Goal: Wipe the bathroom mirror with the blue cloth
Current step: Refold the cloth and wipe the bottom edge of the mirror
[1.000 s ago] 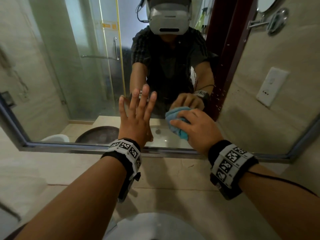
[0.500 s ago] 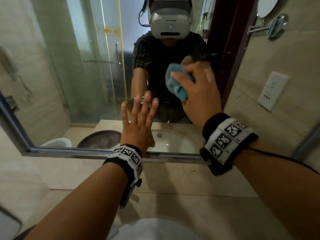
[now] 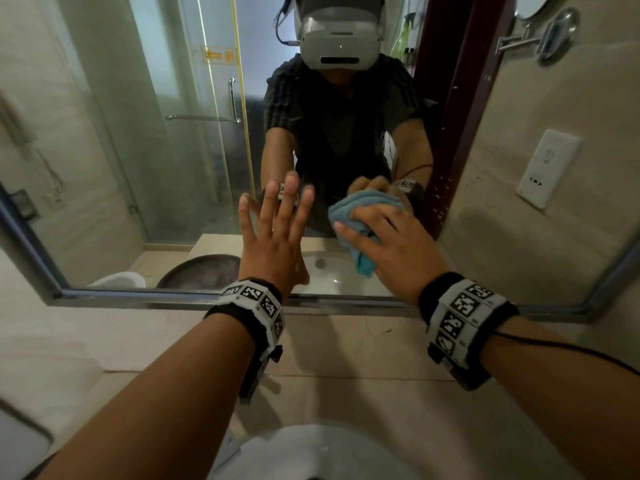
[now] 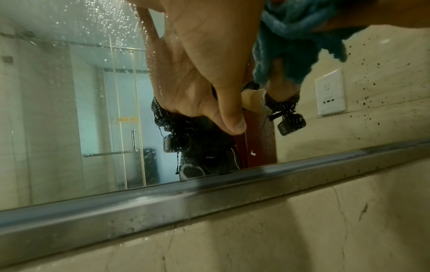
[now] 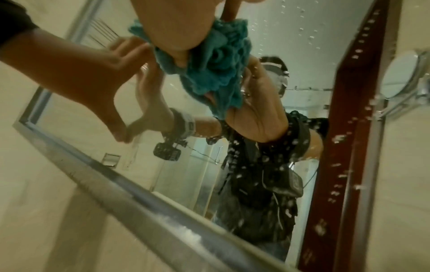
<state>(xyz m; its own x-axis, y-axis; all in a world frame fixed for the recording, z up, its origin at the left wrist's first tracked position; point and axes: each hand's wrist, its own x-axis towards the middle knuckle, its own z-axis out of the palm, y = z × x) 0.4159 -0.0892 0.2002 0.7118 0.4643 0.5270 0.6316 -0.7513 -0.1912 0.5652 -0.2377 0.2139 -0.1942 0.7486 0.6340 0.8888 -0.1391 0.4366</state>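
Observation:
The bathroom mirror (image 3: 156,150) fills the wall ahead, edged by a metal frame (image 3: 138,299). My right hand (image 3: 384,244) grips the bunched blue cloth (image 3: 360,209) and presses it against the lower middle of the glass. The same cloth (image 5: 216,60) bulges under my palm in the right wrist view, and the cloth (image 4: 295,36) shows at the upper right of the left wrist view. My left hand (image 3: 277,230) lies flat on the glass just left of the cloth, fingers straight and spread. Water droplets (image 5: 302,29) speckle the mirror.
A white basin (image 3: 311,452) sits below my arms on a beige marble counter (image 3: 346,341). A wall socket (image 3: 547,168) and a round swing-arm mirror (image 3: 554,32) hang on the right. The metal frame (image 4: 209,193) runs along the mirror's lower edge.
My right hand with the cloth went up the glass to chest height of the reflection, then came back down to the lower middle. The left hand stayed flat on the mirror.

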